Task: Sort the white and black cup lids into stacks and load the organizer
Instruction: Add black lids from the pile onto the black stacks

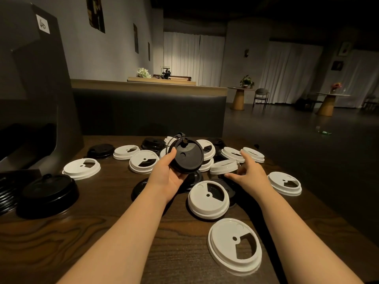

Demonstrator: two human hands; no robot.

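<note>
Dim room behind: white curtains, round pedestal tables, a chair, a long bench back just past the far edge. Dark wood-grain surface [102, 232] carries scattered cup lids.

Left hand [170, 171] grips a black lid [187, 157], lifted off the surface and tilted toward the camera, thumb on its left rim, fingers curled beneath. Its small plug tab stands up at the top.

Right hand [249, 173] reaches into the pile near the far edge, fingers spread and loosely bent at a tilted white lid [223, 166]; thumb lies low beside a black lid underneath. Cannot tell whether it has the white lid pinched or only touches it.

White lids lie loose: one near the right front edge [234, 245], one just behind it [208, 198], one by the right edge [285, 183], several more around the pile, one toward the left [82, 168].

Black lid stack [49, 193] sits at the left edge. Dark organizer [37, 89] rises at the far left corner, with a white paper label [43, 24] high on its side.
</note>
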